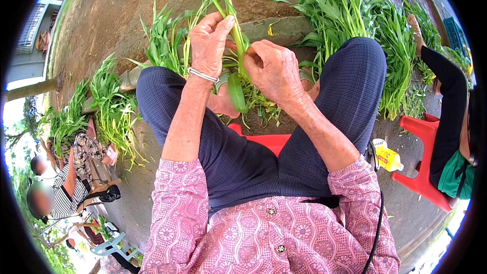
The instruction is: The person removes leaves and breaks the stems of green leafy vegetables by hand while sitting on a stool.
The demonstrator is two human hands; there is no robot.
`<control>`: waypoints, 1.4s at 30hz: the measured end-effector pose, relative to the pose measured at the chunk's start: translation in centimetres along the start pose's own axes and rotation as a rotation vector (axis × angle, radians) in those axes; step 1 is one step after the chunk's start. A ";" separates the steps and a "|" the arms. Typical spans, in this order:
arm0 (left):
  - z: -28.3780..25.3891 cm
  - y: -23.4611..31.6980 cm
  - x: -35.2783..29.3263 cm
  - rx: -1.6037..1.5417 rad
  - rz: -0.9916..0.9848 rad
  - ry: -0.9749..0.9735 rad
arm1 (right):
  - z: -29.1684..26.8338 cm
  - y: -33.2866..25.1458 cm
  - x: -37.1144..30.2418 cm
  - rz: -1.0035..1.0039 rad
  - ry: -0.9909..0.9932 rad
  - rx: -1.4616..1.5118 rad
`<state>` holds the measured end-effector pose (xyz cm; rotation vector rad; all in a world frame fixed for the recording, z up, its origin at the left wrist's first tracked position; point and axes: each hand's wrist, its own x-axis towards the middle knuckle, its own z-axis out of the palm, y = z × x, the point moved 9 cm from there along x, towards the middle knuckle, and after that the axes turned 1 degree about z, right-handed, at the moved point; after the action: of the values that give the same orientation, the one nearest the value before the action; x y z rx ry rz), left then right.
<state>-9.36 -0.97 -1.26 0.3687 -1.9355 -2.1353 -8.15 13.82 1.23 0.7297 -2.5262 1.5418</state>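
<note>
Between my knees, my left hand (211,40) is closed around a few long green stalks of water spinach (238,35), thumb pressed on the stems. The leafy tops rise past the picture's upper edge. My right hand (275,69) is curled at the lower part of the same stalks, its fingertips partly hidden behind them. A broad leaf (236,93), slightly blurred, hangs below the hands. Loose greens (261,109) lie on the ground under them. One leafy pile (165,45) lies beyond my left knee, and a larger heap of water spinach (335,12) lies beyond my right knee.
A red stool (271,143) is beneath me. To the right, a yellow-labelled bottle (388,158) stands near another red stool (423,139), where a person in black sleeves (449,78) sits. More greens (114,99) and several people are at the left.
</note>
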 end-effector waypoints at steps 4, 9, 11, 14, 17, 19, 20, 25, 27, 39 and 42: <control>0.2 -0.8 0.3 -0.129 -0.068 -0.083 | -0.3 0.6 0.2 0.070 0.015 0.073; -0.1 -0.9 0.8 -0.358 -0.150 -0.152 | -1.7 3.7 0.9 0.260 -0.050 -0.083; -0.6 -0.9 1.0 -0.417 -0.167 -0.145 | -2.5 3.9 0.9 0.238 0.017 0.026; -1.6 -0.6 1.4 -0.457 -0.154 -0.231 | -3.3 4.8 0.8 0.218 0.078 0.079; -1.7 -0.3 1.6 -0.495 -0.142 -0.212 | -4.5 4.6 0.9 0.234 0.100 0.104; -2.3 -0.6 1.8 -0.501 -0.142 -0.183 | -4.6 4.8 0.9 0.268 0.047 0.136; -2.5 -0.8 1.9 -0.504 -0.143 -0.168 | -4.6 4.8 0.9 0.285 0.020 0.151; -4.2 -2.1 2.3 -0.509 -0.193 -0.047 | -3.2 3.5 0.6 0.205 -0.172 0.297; -4.6 -2.5 2.4 -0.503 -0.209 -0.016 | -2.8 2.2 0.6 0.074 -0.211 0.315; -4.3 -3.5 2.1 -0.511 -0.279 0.006 | -0.1 0.7 -1.0 -0.066 -0.369 0.146; -4.2 -4.0 2.2 -0.530 -0.312 -0.016 | 0.2 0.2 -1.2 -0.117 -0.381 0.098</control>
<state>-9.96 -5.29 -5.66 0.5714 -1.3024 -2.7388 -7.11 14.17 0.59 1.2700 -2.6100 1.6277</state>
